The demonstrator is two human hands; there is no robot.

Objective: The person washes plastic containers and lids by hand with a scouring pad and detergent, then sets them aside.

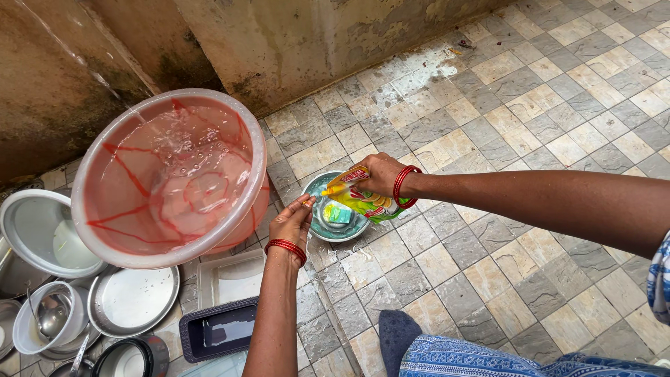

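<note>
Nearest the camera, at the left, washed steel plates, a lidded pot and a dark rectangular tray crowd the wet floor, so little free room remains on that side. Just beyond, the left hand has its fingertips pinched at the rim of a small teal bowl, apparently steadying it. The right hand grips a yellow-green soap pouch, tilted spout-down over the bowl, where a green scrub pad lies. A large pink tub of water sits just left of the bowl, its rim close to the left hand. Farther right, the tiled floor runs open to the stained wall.
</note>
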